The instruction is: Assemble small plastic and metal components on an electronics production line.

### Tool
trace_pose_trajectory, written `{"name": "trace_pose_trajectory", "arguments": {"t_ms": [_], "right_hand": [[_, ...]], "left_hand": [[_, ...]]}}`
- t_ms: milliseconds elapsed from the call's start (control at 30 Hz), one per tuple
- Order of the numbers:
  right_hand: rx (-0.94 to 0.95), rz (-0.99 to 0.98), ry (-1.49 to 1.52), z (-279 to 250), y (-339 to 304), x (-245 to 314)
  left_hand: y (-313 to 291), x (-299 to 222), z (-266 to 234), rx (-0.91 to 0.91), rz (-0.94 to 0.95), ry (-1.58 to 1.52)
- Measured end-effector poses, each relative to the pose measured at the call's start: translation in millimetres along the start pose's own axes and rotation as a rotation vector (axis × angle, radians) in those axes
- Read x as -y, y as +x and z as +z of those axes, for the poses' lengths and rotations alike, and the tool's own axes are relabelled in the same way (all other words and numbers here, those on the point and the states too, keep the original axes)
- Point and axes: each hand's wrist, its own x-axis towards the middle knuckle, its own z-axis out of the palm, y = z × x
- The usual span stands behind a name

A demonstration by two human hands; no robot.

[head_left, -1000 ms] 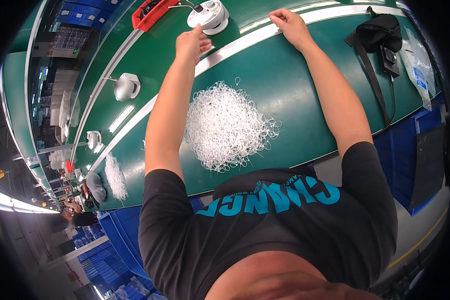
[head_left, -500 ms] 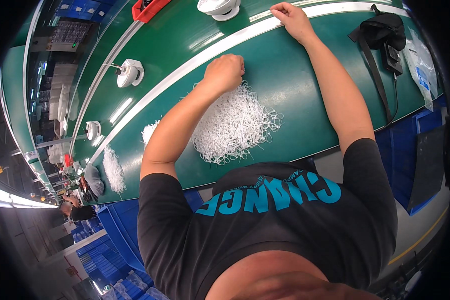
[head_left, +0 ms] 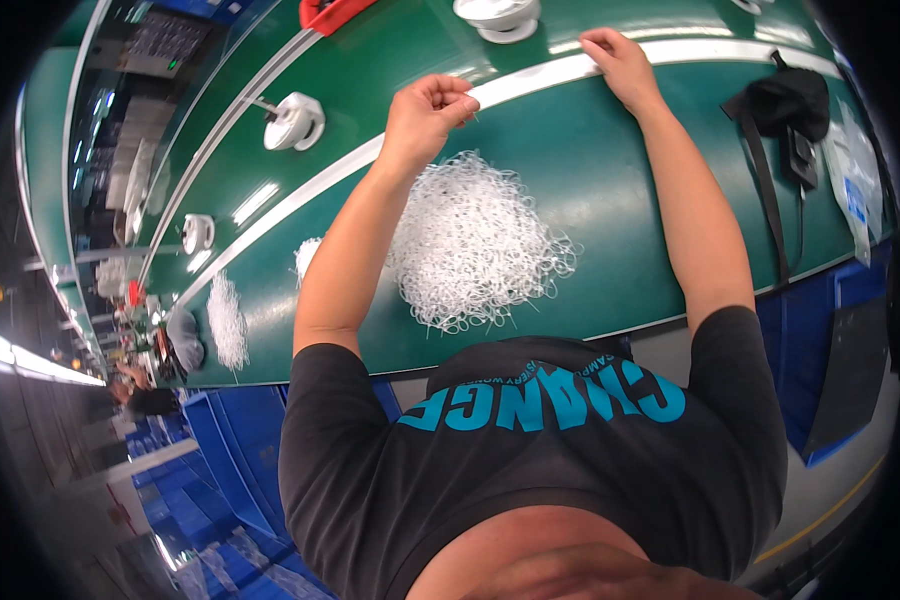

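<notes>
A large pile of thin white looped plastic ties point(head_left: 470, 245) lies on the green work surface point(head_left: 610, 220) before me. Just beyond its far side, my left hand point(head_left: 427, 115) hovers with thumb and fingers pinched. A thin pale end, like that of one tie, pokes out under the fingertips. My right hand point(head_left: 625, 72) is over the white rail point(head_left: 540, 80), its fingers curled and closing toward the thumb. Whatever it may hold is too small to make out. Left of that hand, past the rail, sits a rounded white device point(head_left: 500, 16).
More white devices point(head_left: 293, 122) stand along the green strip beyond the rail, near a red bin point(head_left: 332, 14). Another tie pile point(head_left: 227, 322) lies far left. At right are a black bag point(head_left: 788, 95) with strap, a black box point(head_left: 798, 158) and a clear plastic bag point(head_left: 855, 190).
My left hand has lifted off the pile and moved away toward the rail, turning so its pinched fingers show. My right hand stays by the rail. The whole view has shifted slightly.
</notes>
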Motion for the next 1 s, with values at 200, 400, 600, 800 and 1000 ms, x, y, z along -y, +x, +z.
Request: {"name": "trace_pose_trajectory", "arguments": {"t_ms": [200,400,600,800,1000], "right_hand": [[0.030,0.087,0.034,-3.2,-3.3,4.5],[0.030,0.080,0.063,-0.8,-0.6,1.6],[0.018,0.056,0.039,3.3,-0.7,3.5],[0.079,0.062,-0.022,6.9,-4.0,16.1],[0.105,0.087,0.137,2.0,-5.6,21.6]], "left_hand": [[-19.1,15.8,-49.8,-0.123,0.023,-0.183],[-30.2,39.4,-129.8,-0.394,0.149,-0.512],[-24.7,77.6,-219.3,-1.038,-0.045,-0.355],[13.2,113.2,-241.9,-0.717,-0.184,-0.539],[31.9,89.7,-204.3,-0.699,-0.206,-0.549]]}}
